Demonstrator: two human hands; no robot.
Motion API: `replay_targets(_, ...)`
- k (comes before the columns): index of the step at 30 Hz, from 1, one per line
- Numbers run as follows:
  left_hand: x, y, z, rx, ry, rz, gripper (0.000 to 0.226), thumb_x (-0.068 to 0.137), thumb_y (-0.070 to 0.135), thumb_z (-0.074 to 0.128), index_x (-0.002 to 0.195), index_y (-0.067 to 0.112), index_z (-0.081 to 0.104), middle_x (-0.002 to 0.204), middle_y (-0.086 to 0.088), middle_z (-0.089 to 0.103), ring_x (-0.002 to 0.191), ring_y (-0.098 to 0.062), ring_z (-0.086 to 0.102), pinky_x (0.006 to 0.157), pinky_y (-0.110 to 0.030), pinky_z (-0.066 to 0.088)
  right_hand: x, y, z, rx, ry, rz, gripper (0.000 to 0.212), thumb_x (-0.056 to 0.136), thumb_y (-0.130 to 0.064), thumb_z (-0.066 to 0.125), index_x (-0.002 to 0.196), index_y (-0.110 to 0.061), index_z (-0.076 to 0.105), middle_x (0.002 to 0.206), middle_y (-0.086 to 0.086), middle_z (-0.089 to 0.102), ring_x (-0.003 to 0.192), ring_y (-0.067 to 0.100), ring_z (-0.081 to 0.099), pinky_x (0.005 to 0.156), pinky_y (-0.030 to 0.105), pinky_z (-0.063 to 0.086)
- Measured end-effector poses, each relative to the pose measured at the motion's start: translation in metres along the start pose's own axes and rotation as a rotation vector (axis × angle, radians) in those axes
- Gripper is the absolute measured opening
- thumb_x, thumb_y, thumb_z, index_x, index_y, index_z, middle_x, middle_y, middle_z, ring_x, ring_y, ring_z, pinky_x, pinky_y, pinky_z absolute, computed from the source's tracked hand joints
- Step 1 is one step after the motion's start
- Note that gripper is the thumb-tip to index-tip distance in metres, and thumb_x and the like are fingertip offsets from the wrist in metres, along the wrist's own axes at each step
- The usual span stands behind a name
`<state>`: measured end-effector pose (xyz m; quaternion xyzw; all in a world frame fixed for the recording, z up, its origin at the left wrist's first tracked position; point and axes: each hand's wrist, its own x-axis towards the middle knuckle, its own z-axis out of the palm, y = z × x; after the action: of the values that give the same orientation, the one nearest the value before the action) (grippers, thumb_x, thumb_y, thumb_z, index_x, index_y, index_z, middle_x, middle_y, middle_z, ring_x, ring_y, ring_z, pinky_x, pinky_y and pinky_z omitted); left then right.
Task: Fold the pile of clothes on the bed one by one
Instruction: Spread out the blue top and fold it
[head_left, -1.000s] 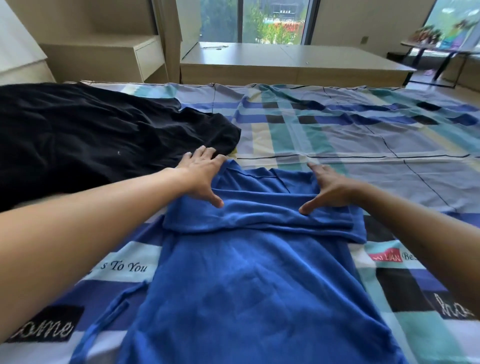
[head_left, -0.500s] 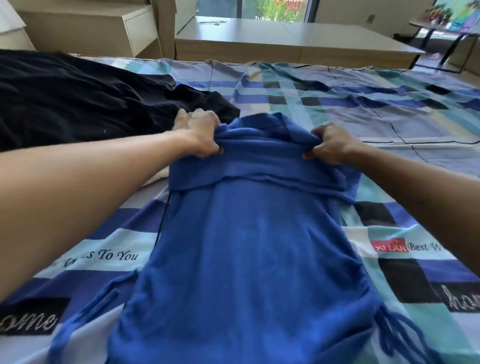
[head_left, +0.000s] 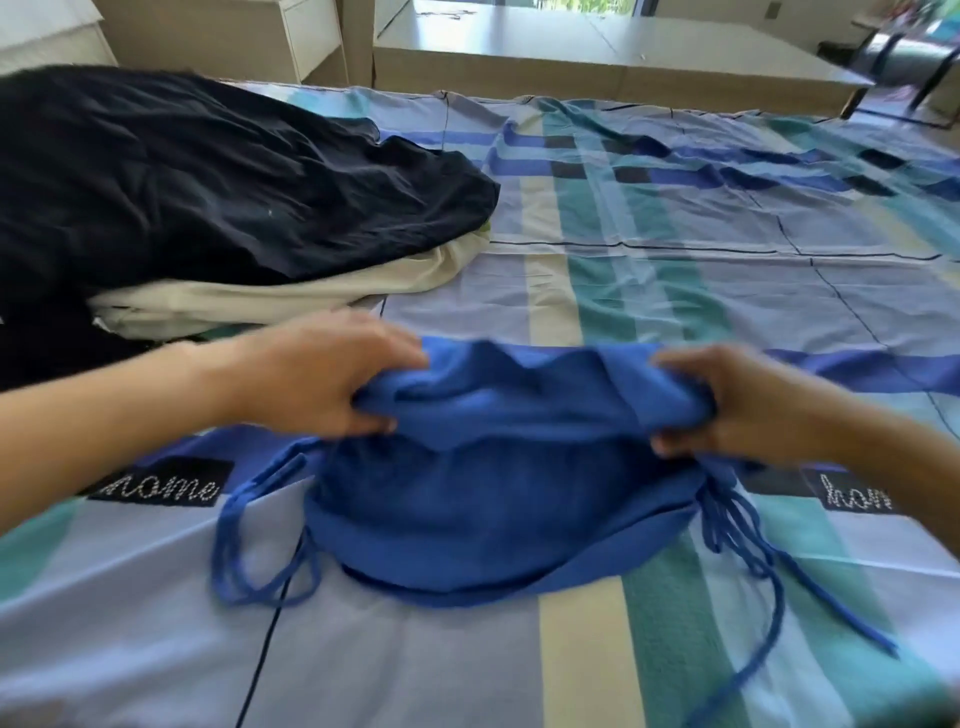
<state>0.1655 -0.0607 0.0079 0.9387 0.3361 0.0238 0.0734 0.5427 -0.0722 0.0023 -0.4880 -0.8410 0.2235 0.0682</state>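
The blue garment lies mid-frame on the bed, its folded top edge gripped by left hand and right hand.

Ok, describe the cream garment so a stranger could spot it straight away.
Start at the patterned bedspread and look to its left side, where a clothes pile sits. The cream garment lies flat beneath the big black garment, its pale edge poking out toward the left hand. It is the pile's only light-coloured piece.

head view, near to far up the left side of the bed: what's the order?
"home" patch on the sheet → left hand → cream garment → black garment → wooden cabinet.
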Motion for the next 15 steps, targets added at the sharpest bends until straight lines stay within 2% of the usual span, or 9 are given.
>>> replay_targets(1,-0.013,0.010,0.007,-0.005,-0.142,-0.025,0.034,0.072,0.039,0.075,0.080,0.029,0.044,0.083,0.015,0.049,0.076,-0.001,0.046,0.068,-0.024,0.036,-0.012,-0.004,0.006,-0.089,-0.192,0.050,0.039,0.055,-0.049,0.083,0.083,-0.043,0.056,0.082,-0.022,0.059,0.069,-0.003,0.053,0.067,0.024,0.045)
replay_targets(3,-0.031,0.028,0.014,-0.056,-0.479,-0.116,0.033,0.072,0.043,0.076,0.083,0.029,0.048,0.085,0.013,0.054,0.077,-0.002,0.050,0.064,-0.015,0.034,-0.027,-0.013,0.008,-0.224,-0.547,0.136,0.045,0.050,-0.067,0.071,0.083,-0.040,0.057,0.090,-0.017,0.057,0.074,0.003,0.055,0.072,0.031,0.048)
replay_targets(4,-0.036,0.035,0.013,-0.119,-0.643,-0.166,0.032,0.073,0.043,0.079,0.081,0.028,0.051,0.084,0.009,0.058,0.075,-0.006,0.052,0.061,-0.013,0.035,-0.031,-0.016,0.004,-0.198,-0.649,0.166,0.046,0.052,-0.070,0.072,0.082,-0.036,0.062,0.089,-0.012,0.059,0.075,0.005,0.057,0.075,0.037,0.049)
replay_targets(6,-0.041,0.043,0.009,-0.228,-0.827,-0.253,0.027,0.076,0.044,0.081,0.080,0.028,0.060,0.077,0.009,0.063,0.067,-0.004,0.055,0.057,-0.011,0.038,-0.034,-0.019,-0.004,-0.071,-0.666,0.182,0.050,0.061,-0.070,0.072,0.080,-0.024,0.069,0.078,-0.002,0.064,0.069,0.009,0.056,0.072,0.042,0.048)
replay_targets(7,-0.041,0.043,0.008,-0.259,-0.815,-0.285,0.025,0.078,0.045,0.079,0.080,0.026,0.063,0.074,0.010,0.064,0.064,-0.002,0.055,0.057,-0.010,0.038,-0.032,-0.018,-0.006,-0.027,-0.573,0.173,0.050,0.067,-0.068,0.072,0.076,-0.018,0.067,0.069,0.000,0.061,0.063,0.009,0.051,0.066,0.041,0.046)
replay_targets(9,-0.036,0.037,0.012,-0.250,-0.540,-0.309,0.030,0.084,0.052,0.067,0.078,0.023,0.064,0.070,0.009,0.064,0.063,-0.004,0.055,0.059,-0.015,0.040,-0.020,-0.008,-0.002,0.048,-0.188,0.176,0.046,0.078,-0.054,0.073,0.069,-0.012,0.060,0.057,-0.004,0.049,0.056,0.008,0.043,0.053,0.034,0.040)
replay_targets(11,-0.023,0.018,0.020,-0.173,-0.173,-0.347,0.034,0.080,0.061,0.052,0.073,0.029,0.060,0.070,0.011,0.061,0.068,-0.006,0.057,0.066,-0.026,0.047,-0.001,0.014,0.005,0.106,0.210,0.188,0.040,0.076,-0.051,0.074,0.069,-0.015,0.059,0.060,-0.005,0.053,0.058,0.013,0.047,0.058,0.038,0.044)
replay_targets(12,-0.014,0.006,0.025,-0.145,-0.055,-0.383,0.032,0.078,0.062,0.048,0.075,0.033,0.059,0.075,0.013,0.060,0.075,-0.007,0.059,0.073,-0.031,0.049,0.009,0.027,0.006,0.121,0.330,0.216,0.037,0.075,-0.054,0.073,0.073,-0.019,0.061,0.066,-0.003,0.059,0.063,0.016,0.052,0.063,0.040,0.046)
replay_targets(15,0.017,-0.028,0.041,-0.133,0.096,-0.638,0.027,0.092,0.047,0.057,0.111,0.029,0.065,0.111,0.001,0.061,0.109,-0.026,0.058,0.094,-0.036,0.045,0.029,0.055,0.010,0.264,0.362,0.371,0.022,0.089,-0.043,0.070,0.099,-0.024,0.064,0.095,0.007,0.068,0.084,0.022,0.063,0.076,0.036,0.050)
